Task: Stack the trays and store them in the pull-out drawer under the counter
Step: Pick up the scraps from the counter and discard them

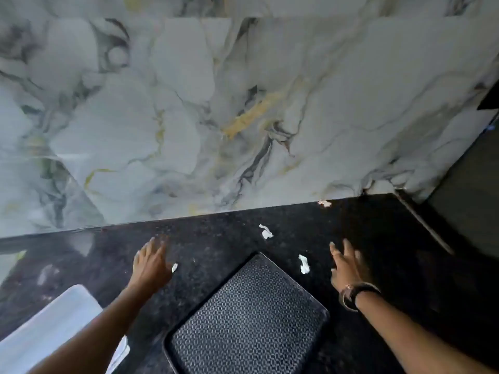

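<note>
both hands are hovering open and empty over the black counter (364,225), left hand (151,263) and right hand (347,268) flanking the patterned dark tray (248,317) lying flat between them. a white tray (54,327) is sitting apart at lower left, so stacking looks barely begun; next they'll need to grip one tray's edges and set it on the other.

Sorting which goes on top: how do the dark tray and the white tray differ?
The dark tray has a dotted pattern; the white tray looks plain. The dark tray lies between the hands, uncovered; the white tray sits left, partly under the left arm. Both rest flat on the black counter, unheld.
</note>
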`<action>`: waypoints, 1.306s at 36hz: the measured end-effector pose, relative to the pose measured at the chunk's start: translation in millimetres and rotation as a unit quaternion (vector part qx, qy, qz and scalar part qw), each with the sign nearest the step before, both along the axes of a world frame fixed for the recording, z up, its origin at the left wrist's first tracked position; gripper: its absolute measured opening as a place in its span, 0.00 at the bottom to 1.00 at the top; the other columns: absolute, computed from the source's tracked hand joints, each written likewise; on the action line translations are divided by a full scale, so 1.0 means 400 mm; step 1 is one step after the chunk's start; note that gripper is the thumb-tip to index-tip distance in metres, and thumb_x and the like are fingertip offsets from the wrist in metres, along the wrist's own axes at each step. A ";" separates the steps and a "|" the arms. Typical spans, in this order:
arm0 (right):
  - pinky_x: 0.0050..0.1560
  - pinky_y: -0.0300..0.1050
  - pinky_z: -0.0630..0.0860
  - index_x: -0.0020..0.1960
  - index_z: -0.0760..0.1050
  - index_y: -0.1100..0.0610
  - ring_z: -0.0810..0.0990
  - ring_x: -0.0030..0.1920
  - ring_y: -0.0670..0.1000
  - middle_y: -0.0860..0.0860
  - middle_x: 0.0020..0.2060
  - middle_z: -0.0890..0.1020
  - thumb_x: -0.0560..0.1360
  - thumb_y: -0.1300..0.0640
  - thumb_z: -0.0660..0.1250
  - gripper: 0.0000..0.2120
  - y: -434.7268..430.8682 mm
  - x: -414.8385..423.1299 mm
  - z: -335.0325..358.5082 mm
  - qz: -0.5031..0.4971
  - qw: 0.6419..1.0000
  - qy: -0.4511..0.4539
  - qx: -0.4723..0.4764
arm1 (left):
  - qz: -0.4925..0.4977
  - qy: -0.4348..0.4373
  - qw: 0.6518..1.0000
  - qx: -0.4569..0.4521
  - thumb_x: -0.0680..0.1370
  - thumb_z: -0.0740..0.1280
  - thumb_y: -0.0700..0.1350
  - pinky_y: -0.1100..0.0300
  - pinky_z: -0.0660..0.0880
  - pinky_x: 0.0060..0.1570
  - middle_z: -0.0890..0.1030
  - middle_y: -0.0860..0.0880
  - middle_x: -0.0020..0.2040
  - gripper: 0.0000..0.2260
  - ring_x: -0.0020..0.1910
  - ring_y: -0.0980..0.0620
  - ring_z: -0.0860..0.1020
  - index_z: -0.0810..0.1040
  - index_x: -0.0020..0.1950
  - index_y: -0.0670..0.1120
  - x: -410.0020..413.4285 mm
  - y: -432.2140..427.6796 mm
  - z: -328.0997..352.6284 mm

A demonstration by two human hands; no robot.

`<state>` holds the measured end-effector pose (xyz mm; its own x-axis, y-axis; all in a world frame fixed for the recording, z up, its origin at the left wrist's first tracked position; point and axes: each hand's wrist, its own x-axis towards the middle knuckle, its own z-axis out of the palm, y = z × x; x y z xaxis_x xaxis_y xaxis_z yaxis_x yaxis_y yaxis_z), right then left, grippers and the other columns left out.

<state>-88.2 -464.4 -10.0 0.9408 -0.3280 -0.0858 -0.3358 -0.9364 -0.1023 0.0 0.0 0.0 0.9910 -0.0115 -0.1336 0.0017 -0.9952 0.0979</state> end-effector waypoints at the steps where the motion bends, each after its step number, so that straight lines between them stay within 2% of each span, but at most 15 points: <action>1: 0.65 0.51 0.72 0.75 0.57 0.46 0.63 0.69 0.58 0.55 0.76 0.56 0.73 0.54 0.66 0.34 -0.017 -0.029 -0.028 -0.036 0.998 0.047 -0.006 | 0.015 0.037 0.999 0.019 0.76 0.66 0.54 0.47 0.61 0.73 0.59 0.37 0.78 0.32 0.76 0.37 0.63 0.62 0.78 0.45 -0.006 0.013 -0.026; 4: 0.62 0.49 0.73 0.74 0.60 0.49 0.69 0.65 0.57 0.55 0.68 0.65 0.75 0.55 0.66 0.30 -0.071 -0.080 -0.120 -0.067 0.994 0.089 0.024 | 0.054 0.086 0.995 0.006 0.78 0.65 0.54 0.46 0.67 0.68 0.65 0.38 0.75 0.30 0.71 0.36 0.67 0.63 0.77 0.44 0.000 0.040 -0.093; 8: 0.60 0.51 0.76 0.69 0.70 0.59 0.76 0.59 0.58 0.58 0.59 0.71 0.75 0.67 0.62 0.23 -0.085 -0.053 -0.170 -0.064 0.990 0.092 0.083 | 0.082 0.076 0.993 -0.035 0.79 0.66 0.51 0.45 0.72 0.59 0.73 0.38 0.67 0.24 0.64 0.35 0.71 0.71 0.73 0.44 0.036 0.017 -0.138; 12: 0.51 0.49 0.77 0.54 0.79 0.58 0.79 0.52 0.57 0.56 0.54 0.76 0.73 0.67 0.61 0.14 -0.086 -0.032 -0.174 -0.105 0.991 0.075 0.028 | 0.113 0.063 0.987 -0.090 0.80 0.63 0.49 0.47 0.73 0.52 0.75 0.39 0.56 0.13 0.59 0.36 0.73 0.81 0.60 0.46 0.046 0.002 -0.178; 16: 0.48 0.50 0.76 0.45 0.79 0.61 0.79 0.51 0.60 0.57 0.51 0.79 0.71 0.67 0.61 0.09 -0.087 0.006 -0.167 -0.097 0.993 0.071 0.021 | 0.107 0.054 0.986 -0.119 0.81 0.63 0.49 0.50 0.73 0.46 0.74 0.43 0.48 0.12 0.53 0.37 0.76 0.83 0.49 0.43 0.053 -0.010 -0.200; 19: 0.44 0.50 0.74 0.37 0.78 0.61 0.78 0.48 0.62 0.58 0.44 0.80 0.70 0.68 0.63 0.07 -0.077 0.052 -0.149 -0.095 0.994 0.008 0.060 | 0.115 0.044 0.984 -0.128 0.78 0.67 0.44 0.50 0.73 0.43 0.75 0.41 0.44 0.11 0.48 0.36 0.78 0.82 0.42 0.38 0.073 -0.026 -0.203; 22: 0.51 0.50 0.74 0.33 0.80 0.61 0.78 0.49 0.62 0.59 0.46 0.82 0.67 0.69 0.70 0.06 -0.033 0.097 -0.145 -0.060 0.976 -0.105 0.183 | 0.114 0.033 0.978 -0.172 0.77 0.70 0.42 0.51 0.72 0.44 0.76 0.39 0.42 0.10 0.46 0.34 0.79 0.82 0.39 0.38 0.112 -0.073 -0.187; 26: 0.60 0.48 0.69 0.33 0.80 0.60 0.74 0.59 0.61 0.59 0.58 0.80 0.66 0.70 0.71 0.07 0.043 0.139 -0.174 0.034 0.971 -0.104 0.212 | 0.002 -0.023 0.976 -0.216 0.74 0.73 0.43 0.49 0.73 0.50 0.80 0.40 0.50 0.04 0.52 0.36 0.76 0.86 0.44 0.43 0.191 -0.224 -0.148; 30: 0.52 0.49 0.73 0.40 0.80 0.61 0.76 0.53 0.59 0.55 0.50 0.80 0.71 0.64 0.63 0.07 0.082 0.160 -0.218 0.056 0.990 0.021 0.131 | -0.098 0.008 0.964 -0.248 0.73 0.74 0.48 0.50 0.72 0.60 0.79 0.43 0.62 0.07 0.62 0.40 0.75 0.85 0.46 0.46 0.275 -0.431 -0.124; 35: 0.51 0.50 0.74 0.42 0.80 0.62 0.79 0.50 0.59 0.57 0.47 0.81 0.72 0.65 0.62 0.07 0.061 0.193 -0.207 -0.004 0.985 0.003 0.170 | -0.176 0.062 0.957 -0.223 0.74 0.70 0.46 0.51 0.72 0.59 0.75 0.47 0.67 0.05 0.64 0.44 0.73 0.84 0.46 0.48 0.329 -0.589 -0.152; 38: 0.54 0.46 0.75 0.55 0.79 0.61 0.80 0.54 0.59 0.59 0.51 0.82 0.72 0.70 0.62 0.14 -0.017 0.263 -0.164 -0.080 0.955 -0.080 0.274 | -0.194 0.098 0.955 -0.200 0.75 0.69 0.44 0.51 0.75 0.53 0.77 0.48 0.60 0.03 0.59 0.45 0.75 0.83 0.44 0.48 0.352 -0.623 -0.182; 40: 0.52 0.44 0.75 0.67 0.70 0.58 0.80 0.54 0.60 0.61 0.52 0.82 0.72 0.71 0.63 0.24 -0.088 0.355 -0.135 -0.115 0.945 -0.097 0.290 | -0.186 0.110 0.956 -0.201 0.76 0.69 0.44 0.51 0.76 0.49 0.78 0.47 0.54 0.04 0.54 0.46 0.77 0.82 0.43 0.47 0.361 -0.632 -0.200; 42: 0.54 0.50 0.77 0.74 0.60 0.55 0.80 0.54 0.61 0.62 0.53 0.82 0.72 0.69 0.63 0.33 -0.162 0.471 -0.119 -0.145 0.950 -0.085 0.261 | -0.167 0.111 0.955 -0.220 0.76 0.68 0.44 0.54 0.75 0.45 0.78 0.47 0.50 0.05 0.48 0.45 0.79 0.80 0.41 0.46 0.367 -0.641 -0.215; 44: 0.56 0.53 0.77 0.74 0.59 0.58 0.79 0.57 0.63 0.63 0.57 0.80 0.72 0.67 0.65 0.33 -0.222 0.579 -0.118 -0.171 0.954 -0.067 0.239 | -0.164 0.114 0.955 -0.219 0.76 0.68 0.42 0.57 0.72 0.41 0.77 0.49 0.47 0.06 0.46 0.45 0.79 0.77 0.39 0.48 0.370 -0.650 -0.222; 47: 0.57 0.53 0.75 0.63 0.71 0.64 0.77 0.60 0.65 0.65 0.58 0.80 0.71 0.64 0.69 0.21 -0.265 0.687 -0.146 -0.162 0.962 -0.038 0.217 | -0.170 0.126 0.953 -0.214 0.75 0.68 0.40 0.54 0.75 0.44 0.77 0.49 0.47 0.09 0.46 0.45 0.79 0.72 0.38 0.50 0.373 -0.664 -0.231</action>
<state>186.5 -570.4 -68.6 0.8038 -0.5545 -0.2152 -0.5792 -0.6473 -0.4955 149.1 -265.6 -92.2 0.8571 -0.4341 -0.2775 -0.2373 -0.8108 0.5351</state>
